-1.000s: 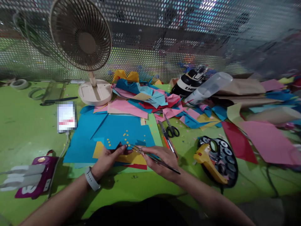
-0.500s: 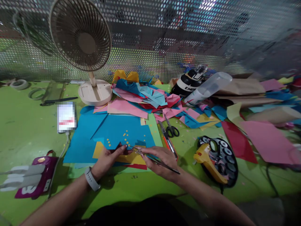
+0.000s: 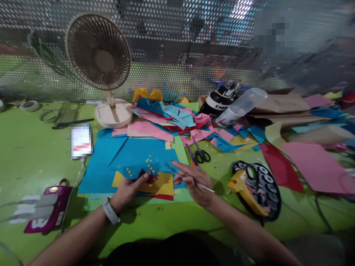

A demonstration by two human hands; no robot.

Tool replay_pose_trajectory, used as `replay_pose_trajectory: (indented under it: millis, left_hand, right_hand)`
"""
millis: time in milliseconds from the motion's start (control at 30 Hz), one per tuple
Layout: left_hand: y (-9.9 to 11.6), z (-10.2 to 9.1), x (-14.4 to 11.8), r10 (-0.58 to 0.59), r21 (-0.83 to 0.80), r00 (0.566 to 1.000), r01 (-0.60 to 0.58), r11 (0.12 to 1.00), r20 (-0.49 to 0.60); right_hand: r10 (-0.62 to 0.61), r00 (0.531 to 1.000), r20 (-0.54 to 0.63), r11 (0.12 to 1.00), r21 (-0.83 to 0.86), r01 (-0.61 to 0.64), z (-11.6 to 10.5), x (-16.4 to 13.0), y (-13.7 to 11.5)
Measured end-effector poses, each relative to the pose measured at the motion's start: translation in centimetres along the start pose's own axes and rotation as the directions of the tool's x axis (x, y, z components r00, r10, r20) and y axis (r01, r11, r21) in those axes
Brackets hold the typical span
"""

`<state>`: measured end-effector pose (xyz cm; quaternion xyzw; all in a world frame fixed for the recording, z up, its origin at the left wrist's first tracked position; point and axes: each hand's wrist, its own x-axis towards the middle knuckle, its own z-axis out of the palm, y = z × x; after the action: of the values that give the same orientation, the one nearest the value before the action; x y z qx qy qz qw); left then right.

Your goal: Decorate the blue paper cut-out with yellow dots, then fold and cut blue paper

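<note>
My left hand (image 3: 130,188), with a white watch on the wrist, pinches a small dark red paper piece (image 3: 146,176) over a yellow sheet (image 3: 163,183). My right hand (image 3: 192,181) holds thin metal tweezers (image 3: 180,173), tips pointing left and up over the big blue sheet (image 3: 133,157). Several tiny yellow squares (image 3: 148,161) lie scattered on that blue sheet just beyond my fingers. The two hands are a short way apart.
A desk fan (image 3: 101,55) stands at the back left, with a heap of coloured paper (image 3: 172,118) beside it. Black-handled scissors (image 3: 201,153), a yellow glue gun (image 3: 245,192) on a paint palette (image 3: 264,181), a phone (image 3: 81,141), bottles (image 3: 238,105) and a purple case (image 3: 47,207) surround the sheets.
My right hand with the tweezers has lifted up and away from my left hand, toward the blue sheet. The view has tilted slightly down.
</note>
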<state>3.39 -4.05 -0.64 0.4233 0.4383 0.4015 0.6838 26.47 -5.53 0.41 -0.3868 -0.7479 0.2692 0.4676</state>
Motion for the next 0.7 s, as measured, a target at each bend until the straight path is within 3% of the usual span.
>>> replay_pose_trajectory:
  millis: [133,333,467,700]
  left_hand:
    - [0.2,0.2,-0.2,0.032,0.006,0.999,-0.033,0.999,0.006]
    - [0.0,0.4,-0.3,0.09,0.052,0.994,-0.093,0.994,0.058]
    - [0.1,0.4,-0.5,0.113,0.091,0.991,-0.119,0.989,0.064]
    - [0.3,0.3,-0.5,0.122,0.147,0.987,-0.136,0.98,0.103]
  right_hand:
    - [-0.041,0.998,-0.046,0.999,-0.021,0.04,0.6,0.7,0.3]
    - [0.205,0.978,0.028,0.97,0.125,-0.207,1.9,1.4,0.1]
    - [0.243,0.97,0.004,0.951,0.195,-0.239,2.9,1.6,0.2]
    - [0.388,0.917,-0.094,0.849,0.423,-0.316,4.0,2.4,0.4]
